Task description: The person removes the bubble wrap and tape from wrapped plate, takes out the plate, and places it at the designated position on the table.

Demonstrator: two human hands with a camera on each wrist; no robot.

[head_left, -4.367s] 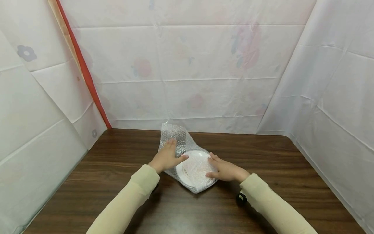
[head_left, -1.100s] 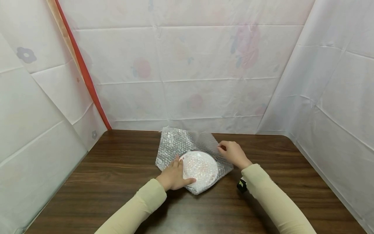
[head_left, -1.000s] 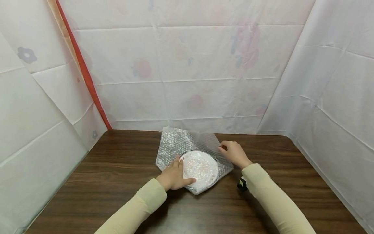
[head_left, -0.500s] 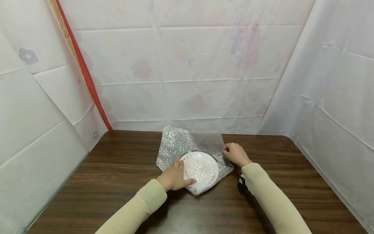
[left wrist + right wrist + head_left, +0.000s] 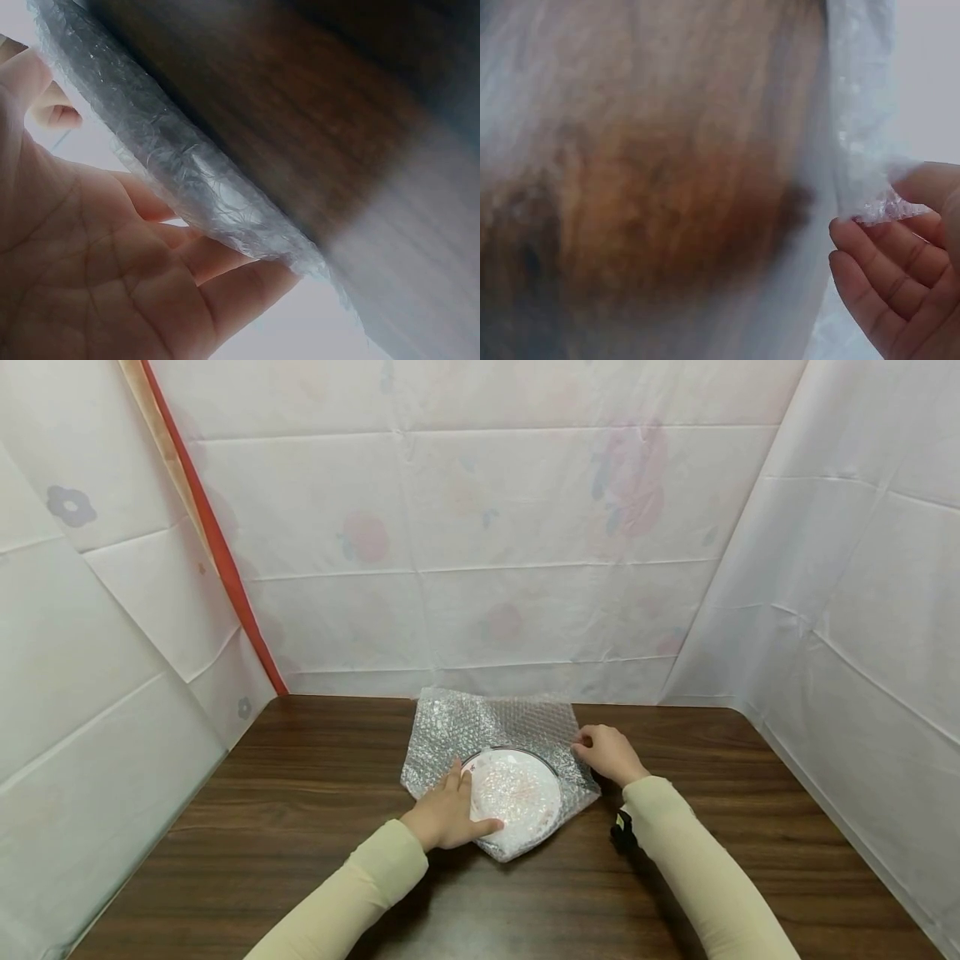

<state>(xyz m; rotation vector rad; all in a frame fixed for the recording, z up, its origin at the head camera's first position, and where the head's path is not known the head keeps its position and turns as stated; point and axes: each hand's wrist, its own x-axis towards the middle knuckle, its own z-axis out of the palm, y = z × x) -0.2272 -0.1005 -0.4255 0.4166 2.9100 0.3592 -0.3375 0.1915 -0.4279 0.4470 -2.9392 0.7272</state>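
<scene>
A white plate (image 5: 516,795) with a dark rim line lies under bubble wrap (image 5: 457,727) on the table. My left hand (image 5: 444,814) rests spread on the plate's left side, its thumb out over the front. In the left wrist view, the left fingers (image 5: 247,296) lie along the thick wrapped edge. My right hand (image 5: 611,753) pinches the right edge of the bubble wrap between thumb and fingertips. That pinched film (image 5: 866,187) shows in the right wrist view, with the thumb on one side and fingers on the other.
The dark wood table (image 5: 300,777) reaches back to a pale printed cloth (image 5: 480,568), with more cloth down both sides. A red strip (image 5: 213,527) runs down the back left corner. A black wrist device (image 5: 622,832) hangs under the right sleeve.
Over these seconds the left hand has shifted to the plate's front left. The right hand has left the plate and taken the wrap's edge, and the wrap has spread out to the right.
</scene>
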